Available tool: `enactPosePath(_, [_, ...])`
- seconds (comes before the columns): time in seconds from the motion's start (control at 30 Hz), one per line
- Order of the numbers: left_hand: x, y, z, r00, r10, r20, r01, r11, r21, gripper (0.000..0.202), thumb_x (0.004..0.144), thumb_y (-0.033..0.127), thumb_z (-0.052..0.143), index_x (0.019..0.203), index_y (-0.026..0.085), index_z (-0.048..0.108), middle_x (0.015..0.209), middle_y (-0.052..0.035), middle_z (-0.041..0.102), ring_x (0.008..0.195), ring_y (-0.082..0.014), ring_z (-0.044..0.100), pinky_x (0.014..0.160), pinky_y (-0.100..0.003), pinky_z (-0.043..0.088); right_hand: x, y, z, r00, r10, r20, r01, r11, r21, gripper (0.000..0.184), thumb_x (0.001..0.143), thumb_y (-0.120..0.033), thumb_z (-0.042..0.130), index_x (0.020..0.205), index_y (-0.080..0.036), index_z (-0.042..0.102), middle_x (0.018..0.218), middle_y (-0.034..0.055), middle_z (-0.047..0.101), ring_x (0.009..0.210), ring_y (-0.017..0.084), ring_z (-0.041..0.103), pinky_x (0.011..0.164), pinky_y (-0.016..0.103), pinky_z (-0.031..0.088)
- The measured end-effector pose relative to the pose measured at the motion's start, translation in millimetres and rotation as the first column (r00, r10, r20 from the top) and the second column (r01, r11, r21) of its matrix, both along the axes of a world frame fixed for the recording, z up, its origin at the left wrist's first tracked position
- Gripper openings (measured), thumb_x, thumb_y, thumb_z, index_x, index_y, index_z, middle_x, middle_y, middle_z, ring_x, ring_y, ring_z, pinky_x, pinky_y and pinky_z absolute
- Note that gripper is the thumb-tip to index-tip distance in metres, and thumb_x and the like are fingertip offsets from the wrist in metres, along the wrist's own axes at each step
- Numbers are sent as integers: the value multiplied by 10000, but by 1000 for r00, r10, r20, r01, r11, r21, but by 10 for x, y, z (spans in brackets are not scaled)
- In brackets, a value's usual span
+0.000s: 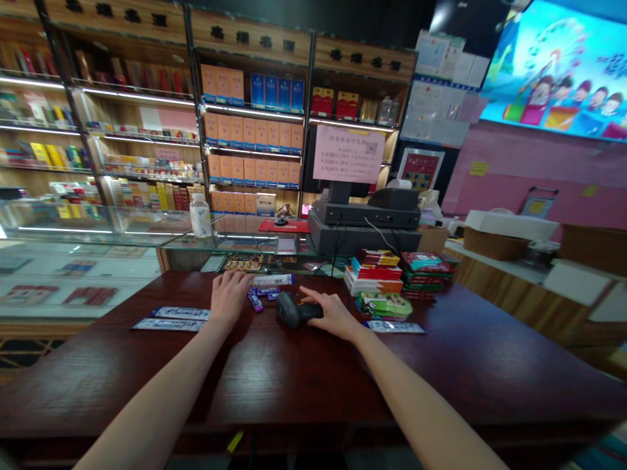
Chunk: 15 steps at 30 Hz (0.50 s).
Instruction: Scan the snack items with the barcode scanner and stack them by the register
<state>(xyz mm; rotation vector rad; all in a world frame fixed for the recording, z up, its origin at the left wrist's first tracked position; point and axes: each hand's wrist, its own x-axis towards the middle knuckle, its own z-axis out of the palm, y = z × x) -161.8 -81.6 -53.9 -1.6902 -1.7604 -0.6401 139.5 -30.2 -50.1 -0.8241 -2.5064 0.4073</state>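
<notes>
Scanner [288,311] in right hand [336,314], tabletop [264,372] laid with packets

Scanner, dark, handheld: placed over the middle of the tabletop, towards the far edge, its head turned to the left edge. Its handle is enclosed by the grip of the right hand; the forefinger is extended. Whether it is lifted or rested on the wood cannot be told.

Left hand [229,297]: stretched towards the far edge, palm down, fingers bent. Its grip is hidden at the fingertips; whether anything is held cannot be told.

Far sachet [274,280], white and purple: laid near the far edge, just beside the left fingertips.

Small purple packets [255,301]: grouped between the left hand and the scanner.

Two sachets [169,324]: laid side by side near the left edge.

Right sachet [396,328]: laid singly, right of the right hand.

Green packet [385,305]: placed just beyond the right sachet.

Box stack [373,281]: piled behind the green packet.

Dark green packs [425,277]: stacked near the far right corner.

Register [365,219]: stationed beyond the far edge.
</notes>
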Motion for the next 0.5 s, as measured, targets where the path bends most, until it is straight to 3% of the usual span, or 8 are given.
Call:
enactPosePath(0.27, [61, 2, 54, 1000, -11, -6, 11, 1000, -7, 265, 968, 302, 500, 1170, 277, 669, 1149, -64, 713, 1127, -293, 537, 923, -443, 386, -56, 42, -107, 1000, 13, -22, -14, 1000, -27, 825, 791, -235, 733, 1518, -350, 359, 1318, 24, 675, 1172, 267, 609, 1001, 402, 345])
enactPosePath(0.4, [108, 15, 75, 999, -38, -7, 38, 999, 9, 266, 952, 284, 532, 1181, 272, 668, 1176, -61, 708, 1129, -295, 536, 926, -445, 383, -34, 68, -131, 1000, 14, -3, -15, 999, -39, 805, 759, -334, 788, 1481, -341, 432, 1304, 47, 679, 1170, 288, 608, 998, 423, 365])
enactPosePath(0.5, [140, 35, 82, 999, -50, -2, 50, 999, 20, 263, 952, 301, 541, 1179, 272, 672, 1176, -59, 710, 1117, -299, 541, 910, -446, 383, -27, 69, -127, 995, 11, -103, -19, 996, -82, 722, 771, -414, 779, 1431, -321, 502, 1278, 52, 689, 1166, 276, 623, 1018, 428, 387])
